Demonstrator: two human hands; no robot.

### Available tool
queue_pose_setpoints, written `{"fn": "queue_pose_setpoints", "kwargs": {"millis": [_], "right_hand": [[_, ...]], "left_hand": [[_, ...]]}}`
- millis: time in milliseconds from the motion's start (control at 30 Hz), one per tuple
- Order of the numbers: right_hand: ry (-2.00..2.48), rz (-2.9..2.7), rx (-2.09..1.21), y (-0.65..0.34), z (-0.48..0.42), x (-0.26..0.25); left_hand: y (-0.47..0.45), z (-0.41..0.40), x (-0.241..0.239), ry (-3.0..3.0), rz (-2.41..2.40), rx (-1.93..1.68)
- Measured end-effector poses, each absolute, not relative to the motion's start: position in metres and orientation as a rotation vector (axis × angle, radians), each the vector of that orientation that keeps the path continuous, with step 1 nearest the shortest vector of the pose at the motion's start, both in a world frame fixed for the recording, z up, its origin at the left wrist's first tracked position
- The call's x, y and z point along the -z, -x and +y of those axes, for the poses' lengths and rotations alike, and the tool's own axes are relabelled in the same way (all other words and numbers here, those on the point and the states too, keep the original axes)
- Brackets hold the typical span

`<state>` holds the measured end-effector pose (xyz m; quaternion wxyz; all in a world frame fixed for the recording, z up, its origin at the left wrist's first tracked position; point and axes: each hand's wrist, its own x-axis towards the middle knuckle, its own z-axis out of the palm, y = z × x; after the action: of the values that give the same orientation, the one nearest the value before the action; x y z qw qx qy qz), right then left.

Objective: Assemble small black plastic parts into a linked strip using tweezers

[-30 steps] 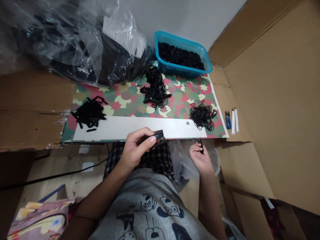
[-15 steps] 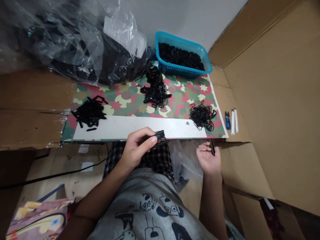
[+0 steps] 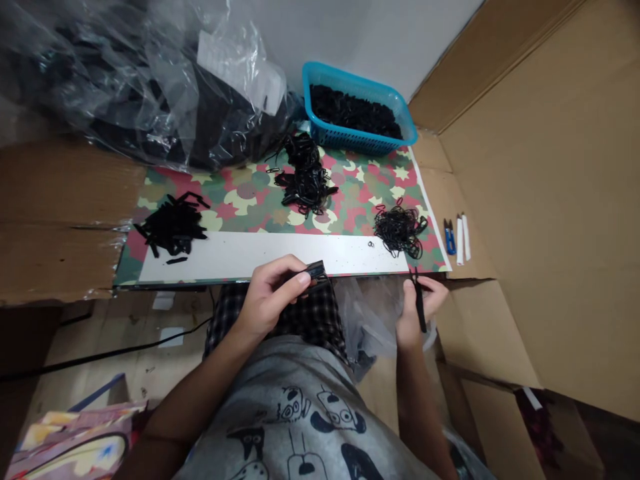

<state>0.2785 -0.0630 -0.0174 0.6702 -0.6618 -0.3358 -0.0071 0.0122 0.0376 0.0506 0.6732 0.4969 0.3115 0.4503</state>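
Note:
My left hand (image 3: 273,297) is closed around a small bundle of black strips (image 3: 316,272), held just in front of the board's near edge. My right hand (image 3: 419,308) pinches a thin black strip (image 3: 419,303) that points up and down, below the right corner of the board. A tangle of thin black elastic loops (image 3: 400,230) lies on the board just above my right hand. A heap of short black strips (image 3: 173,227) lies at the board's left end, and a darker tangle of looped pieces (image 3: 304,177) sits in the middle.
A blue basket (image 3: 361,140) full of black pieces stands at the back. A big clear plastic bag (image 3: 150,87) of black material fills the back left. Blue snips (image 3: 449,235) and two white sticks (image 3: 463,230) lie on cardboard at right. A cardboard wall rises on the right.
My right hand has lifted with the thin strip and turned it more upright, fingers now pinched on it. The left hand has stayed put with its bundle. The view shifted slightly.

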Motion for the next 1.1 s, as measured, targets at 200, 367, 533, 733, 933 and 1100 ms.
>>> {"fn": "queue_pose_setpoints", "kwargs": {"millis": [200,367,533,733,933,1100], "right_hand": [[1.512,-0.801,0.045,-0.274,-0.074,0.038],[1.494,-0.796,0.071,-0.254,-0.084,0.027],[1.408,-0.813,0.036,-0.228,-0.064,-0.008],[1.319,-1.488,-0.608,-0.2,-0.028,-0.06],[1.067,-1.697,-0.951,-0.189,-0.012,-0.086],[0.971,-1.68,-1.115,-0.189,-0.009,-0.085]], "left_hand": [[-0.014,0.038,-0.05,-1.121,0.68,-1.0],[-0.016,0.037,-0.051,-1.11,0.711,-0.977],[-0.016,0.037,-0.058,-1.163,0.667,-0.929],[-0.006,0.036,-0.075,-1.343,0.605,-0.81],[0.005,0.033,-0.086,-1.433,0.662,-0.808],[0.006,0.031,-0.089,-1.468,0.66,-0.833]]}}
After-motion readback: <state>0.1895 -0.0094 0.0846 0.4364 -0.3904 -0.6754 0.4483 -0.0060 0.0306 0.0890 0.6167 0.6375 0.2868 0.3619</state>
